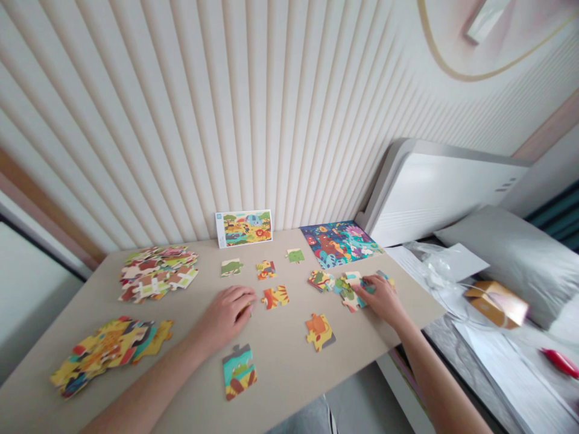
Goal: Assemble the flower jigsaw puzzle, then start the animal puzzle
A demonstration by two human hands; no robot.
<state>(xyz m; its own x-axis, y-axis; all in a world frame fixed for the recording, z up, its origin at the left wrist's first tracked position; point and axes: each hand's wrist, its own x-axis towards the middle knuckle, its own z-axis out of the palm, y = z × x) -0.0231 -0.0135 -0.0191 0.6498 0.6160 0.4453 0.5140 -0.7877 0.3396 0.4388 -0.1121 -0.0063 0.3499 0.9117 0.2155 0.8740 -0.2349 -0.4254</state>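
My left hand [231, 311] rests on the table with its fingers curled inward; whatever lies under them is hidden. My right hand [380, 296] is at a small cluster of jigsaw puzzle pieces [348, 294], its thumb and fingers closing on a puzzle piece there. Between the hands lie loose pieces: an orange-striped one [275, 297], an orange animal one [319, 331] and a small red and yellow one [266, 269]. Two green pieces sit farther back, one on the left [231, 267] and one on the right [295, 256]. A crocodile piece [239, 372] lies near the front edge.
Two heaps of pieces, a rear one [158, 273] and a front yellow one [111, 349], lie at the left. A picture card [244, 228] leans on the ribbed wall. A dark, colourful picture sheet [341, 243] lies back right. Beyond the table [289, 386] is a bed with a yellow box [495, 303].
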